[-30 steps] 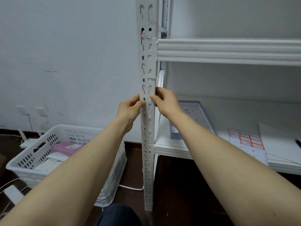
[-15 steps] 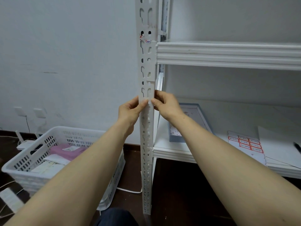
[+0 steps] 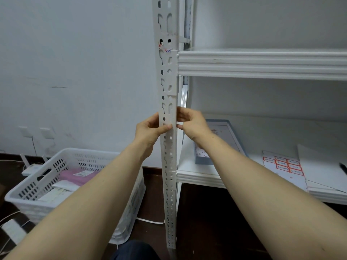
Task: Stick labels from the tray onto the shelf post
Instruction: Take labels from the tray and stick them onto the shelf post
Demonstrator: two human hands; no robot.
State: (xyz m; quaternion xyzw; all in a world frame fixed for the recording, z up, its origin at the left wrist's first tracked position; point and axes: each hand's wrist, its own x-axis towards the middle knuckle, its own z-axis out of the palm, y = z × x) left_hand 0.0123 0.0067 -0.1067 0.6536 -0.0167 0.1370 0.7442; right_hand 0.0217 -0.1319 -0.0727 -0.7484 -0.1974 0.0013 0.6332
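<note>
The white slotted shelf post (image 3: 170,166) stands upright in the middle of the view. My left hand (image 3: 150,129) grips it from the left at mid height, thumb pressed flat on its front face. From the right, my right hand (image 3: 193,123) pinches a small white label (image 3: 179,126) at the post's right edge. Higher up, an older label (image 3: 165,49) with red and blue marks sticks to the post. The blue-rimmed tray (image 3: 233,136) lies on the lower shelf behind my right forearm. A sheet of red-bordered labels (image 3: 281,164) lies to its right.
A white slotted basket (image 3: 47,169) with papers and a pink item sits on the dark floor at the left, with cables and a power strip beside it. Two white shelf boards (image 3: 262,63) run right from the post. A dark pen (image 3: 343,167) lies at the far right.
My right fingertips have slid off the post's front face to its right edge. My left thumb has moved further across the front. Both hands stay at the same height.
</note>
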